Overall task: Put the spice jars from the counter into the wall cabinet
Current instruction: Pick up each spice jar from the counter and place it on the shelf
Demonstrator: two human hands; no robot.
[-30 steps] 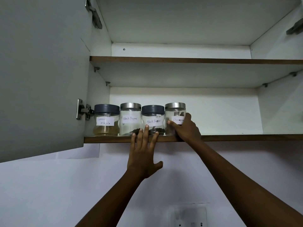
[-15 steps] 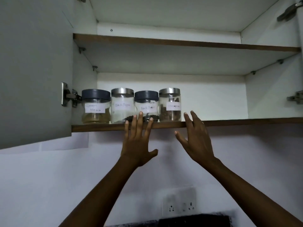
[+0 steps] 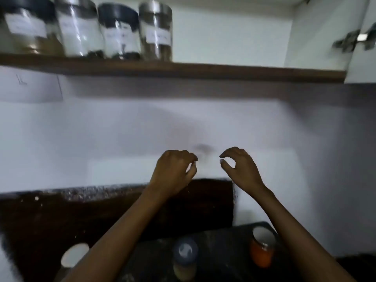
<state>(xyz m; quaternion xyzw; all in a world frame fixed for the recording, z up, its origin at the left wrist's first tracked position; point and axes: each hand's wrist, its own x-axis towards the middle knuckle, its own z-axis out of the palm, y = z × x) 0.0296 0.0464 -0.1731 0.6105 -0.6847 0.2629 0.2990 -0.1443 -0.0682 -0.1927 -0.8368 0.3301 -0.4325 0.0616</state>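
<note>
Several labelled glass spice jars stand in a row at the left of the cabinet's lower shelf (image 3: pixel 203 71); the rightmost has a steel lid (image 3: pixel 155 29), the one beside it a dark lid (image 3: pixel 119 30). On the dark counter (image 3: pixel 40 224) below stand a jar with a grey lid (image 3: pixel 185 257), an orange-filled jar with a white lid (image 3: pixel 262 249) and a white-lidded jar (image 3: pixel 74 254) at the left. My left hand (image 3: pixel 173 173) and my right hand (image 3: pixel 241 167) hang in front of the white wall, fingers loosely curled, holding nothing. The frame is blurred.
The cabinet's right side and a metal hinge (image 3: pixel 354 40) show at the upper right. The shelf right of the jars is bare. A white wall (image 3: pixel 101 129) runs between shelf and counter.
Both hands have dropped from the shelf edge to well below it, and the view has swung down so the counter and its jars show. The right hand let go of the steel-lidded jar.
</note>
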